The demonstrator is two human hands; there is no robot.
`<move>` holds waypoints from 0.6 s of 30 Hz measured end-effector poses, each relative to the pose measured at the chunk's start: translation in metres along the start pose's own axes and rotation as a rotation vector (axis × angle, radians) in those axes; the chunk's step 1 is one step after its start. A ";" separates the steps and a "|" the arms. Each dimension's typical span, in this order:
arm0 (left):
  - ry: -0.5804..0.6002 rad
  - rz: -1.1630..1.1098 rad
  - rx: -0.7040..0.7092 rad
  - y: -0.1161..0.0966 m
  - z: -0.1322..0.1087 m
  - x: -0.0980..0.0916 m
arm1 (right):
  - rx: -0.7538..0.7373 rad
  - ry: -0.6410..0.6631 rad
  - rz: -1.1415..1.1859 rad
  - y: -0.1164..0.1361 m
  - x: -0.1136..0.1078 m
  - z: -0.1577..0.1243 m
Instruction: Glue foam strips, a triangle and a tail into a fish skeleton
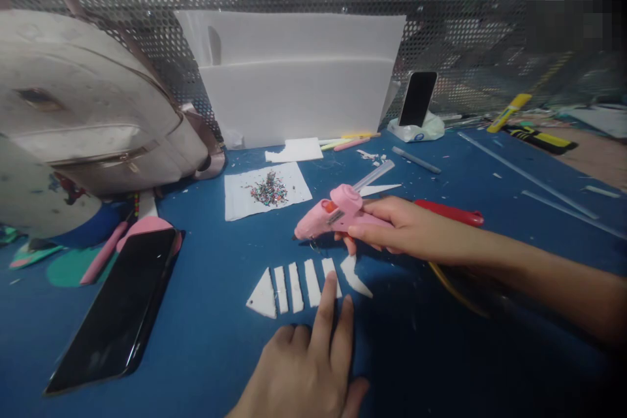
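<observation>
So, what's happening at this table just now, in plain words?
A person's right hand holds a pink glue gun, its tip pointing left. The left hand seems to rest a finger on the rightmost white strip, one of four in a row between a white triangle and a curved white piece. Beyond, colourful flakes lie on white paper.

The left edge crops the backpack (105, 95), and right-hand fingers (377, 235) partly hide the glue gun (340, 214).
</observation>
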State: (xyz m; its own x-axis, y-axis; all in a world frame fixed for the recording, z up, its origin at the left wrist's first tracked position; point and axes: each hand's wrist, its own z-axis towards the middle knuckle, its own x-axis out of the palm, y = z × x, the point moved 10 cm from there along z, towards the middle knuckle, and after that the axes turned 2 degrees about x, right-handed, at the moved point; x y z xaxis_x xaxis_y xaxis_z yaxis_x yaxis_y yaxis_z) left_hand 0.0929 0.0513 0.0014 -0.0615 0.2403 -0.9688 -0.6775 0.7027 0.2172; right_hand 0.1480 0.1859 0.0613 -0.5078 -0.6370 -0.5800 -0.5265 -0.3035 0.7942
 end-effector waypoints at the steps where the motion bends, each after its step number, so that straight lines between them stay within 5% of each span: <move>1: -0.003 -0.001 0.002 0.000 0.000 0.001 | -0.012 0.017 -0.019 0.003 -0.001 0.000; 8: 0.060 0.032 -0.026 0.003 0.003 0.000 | -0.032 0.167 -0.025 0.012 -0.008 -0.009; 18: 0.068 0.036 -0.013 0.003 0.002 0.002 | 0.081 0.239 -0.045 -0.005 -0.001 -0.012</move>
State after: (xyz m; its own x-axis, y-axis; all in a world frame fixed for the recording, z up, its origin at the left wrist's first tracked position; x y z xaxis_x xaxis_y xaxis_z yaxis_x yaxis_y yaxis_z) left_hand 0.0921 0.0548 0.0007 -0.1352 0.2188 -0.9664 -0.6832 0.6858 0.2509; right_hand 0.1597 0.1799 0.0601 -0.3120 -0.7765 -0.5474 -0.6027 -0.2836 0.7459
